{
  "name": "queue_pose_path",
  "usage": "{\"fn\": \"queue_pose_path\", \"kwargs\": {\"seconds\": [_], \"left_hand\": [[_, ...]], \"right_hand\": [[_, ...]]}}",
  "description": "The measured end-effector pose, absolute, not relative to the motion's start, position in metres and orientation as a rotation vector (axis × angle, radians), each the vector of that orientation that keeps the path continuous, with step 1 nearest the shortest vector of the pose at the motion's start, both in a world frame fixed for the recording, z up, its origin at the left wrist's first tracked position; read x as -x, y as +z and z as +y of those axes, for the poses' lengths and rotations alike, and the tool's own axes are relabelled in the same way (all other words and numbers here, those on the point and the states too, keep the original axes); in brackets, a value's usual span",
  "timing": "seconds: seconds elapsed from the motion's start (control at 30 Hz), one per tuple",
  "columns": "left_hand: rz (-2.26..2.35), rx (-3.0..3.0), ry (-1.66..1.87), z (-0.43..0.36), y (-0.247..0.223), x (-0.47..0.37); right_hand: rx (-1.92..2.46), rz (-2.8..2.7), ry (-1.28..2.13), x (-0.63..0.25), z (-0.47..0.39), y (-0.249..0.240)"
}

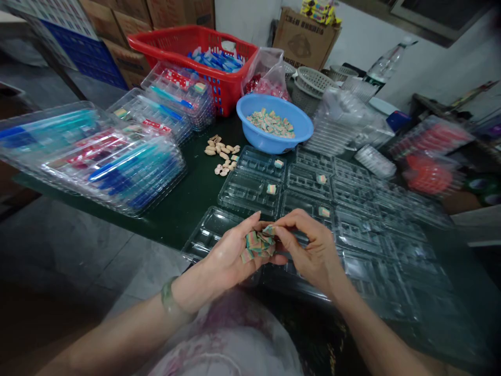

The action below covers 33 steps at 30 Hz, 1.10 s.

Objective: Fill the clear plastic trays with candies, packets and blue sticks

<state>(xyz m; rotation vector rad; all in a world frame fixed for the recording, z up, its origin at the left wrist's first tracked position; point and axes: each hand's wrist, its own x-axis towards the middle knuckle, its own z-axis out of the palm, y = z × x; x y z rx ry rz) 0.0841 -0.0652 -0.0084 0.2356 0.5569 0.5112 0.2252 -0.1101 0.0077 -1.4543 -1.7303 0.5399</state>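
A pile of striped pieces (pixel 257 245) is being cupped in the upturned left hand (pixel 237 256), its fingers partly hidden beneath. By the right hand (pixel 313 250), bent in from the right, one piece is being pinched between thumb and forefinger, above the clear trays (pixel 250 185).

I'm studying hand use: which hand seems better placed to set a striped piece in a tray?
Right, I think: the right hand pinches a striped piece and is nearer most of the clear trays, while the left hand is occupied, cupping the pile.
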Motion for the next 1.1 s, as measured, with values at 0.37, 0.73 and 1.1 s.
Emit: {"fn": "queue_pose_path", "kwargs": {"seconds": [0.37,0.73,1.1], "left_hand": [[0.552,-0.249,0.509,-0.067,-0.011,-0.084],[0.541,-0.294,0.526,-0.068,-0.012,-0.086],[0.591,-0.371,0.55,-0.068,-0.015,-0.087]], "right_hand": [[1.568,-1.836,0.077,-0.228,-0.11,-0.007],[1.48,-2.016,0.209,-0.231,-0.114,-0.005],[1.392,-2.008,0.406,-0.239,-0.108,0.004]]}}
